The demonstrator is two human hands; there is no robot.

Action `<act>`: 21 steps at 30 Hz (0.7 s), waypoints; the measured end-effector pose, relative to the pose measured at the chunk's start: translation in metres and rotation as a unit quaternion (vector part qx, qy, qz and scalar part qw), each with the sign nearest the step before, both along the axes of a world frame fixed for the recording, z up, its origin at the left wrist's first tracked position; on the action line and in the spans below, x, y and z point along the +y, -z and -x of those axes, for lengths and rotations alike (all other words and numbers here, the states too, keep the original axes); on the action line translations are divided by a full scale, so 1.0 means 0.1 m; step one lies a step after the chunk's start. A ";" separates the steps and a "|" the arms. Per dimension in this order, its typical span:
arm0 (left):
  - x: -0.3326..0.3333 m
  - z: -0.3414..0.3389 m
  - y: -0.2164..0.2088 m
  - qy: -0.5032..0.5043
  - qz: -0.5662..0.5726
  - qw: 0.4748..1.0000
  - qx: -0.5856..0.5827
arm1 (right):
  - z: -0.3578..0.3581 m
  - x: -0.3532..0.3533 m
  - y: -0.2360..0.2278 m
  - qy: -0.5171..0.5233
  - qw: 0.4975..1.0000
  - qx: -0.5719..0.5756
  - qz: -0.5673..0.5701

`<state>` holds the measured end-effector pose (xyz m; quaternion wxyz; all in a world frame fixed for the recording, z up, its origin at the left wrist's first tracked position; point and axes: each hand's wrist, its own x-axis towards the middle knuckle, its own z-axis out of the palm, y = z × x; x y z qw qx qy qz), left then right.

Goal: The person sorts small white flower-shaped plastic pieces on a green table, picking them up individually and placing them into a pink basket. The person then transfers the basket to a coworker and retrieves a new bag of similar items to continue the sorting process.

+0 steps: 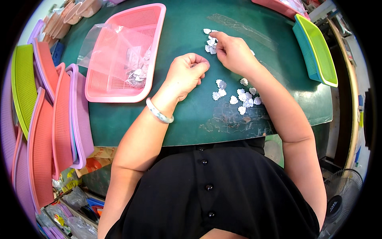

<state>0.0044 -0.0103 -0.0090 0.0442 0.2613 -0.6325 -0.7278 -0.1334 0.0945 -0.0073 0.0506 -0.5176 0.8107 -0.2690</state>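
Observation:
My left hand (186, 71) is held over the green table with its fingers curled and thumb and fingertips pressed together; whatever lies in the pinch is hidden. To its right, my right hand (235, 52) stretches its index finger onto a small cluster of white, scallop-edged flower-like pieces (211, 47). Its thumb stays apart from that finger, and the other fingers are curled mostly out of sight. Nearer me, more of these pieces (248, 102) lie loosely grouped beside my right forearm. A smaller group (219, 93) sits between the two hands.
On the left of the table (183, 129) stands a pink basket (119, 96) holding a clear plastic bag (105, 47) with similar pieces. A green-and-teal basket (318, 51) is at the right edge. Stacked colored baskets (41, 139) crowd the left side; a fan (342, 195) stands lower right.

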 end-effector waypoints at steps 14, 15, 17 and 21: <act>0.03 0.00 -0.04 -0.027 -0.056 0.998 0.019 | -0.04 0.07 -0.16 0.062 0.942 -0.328 0.041; 0.03 0.00 -0.04 -0.031 -0.074 0.996 0.024 | -0.06 0.11 -0.16 0.055 0.923 -0.375 0.061; 0.03 -0.02 -0.01 -0.026 -0.084 0.995 0.041 | -0.14 0.16 -0.21 0.040 0.892 -0.440 0.093; 0.03 -0.02 -0.01 -0.025 -0.095 0.993 0.058 | -0.20 0.23 -0.21 0.027 0.870 -0.475 0.128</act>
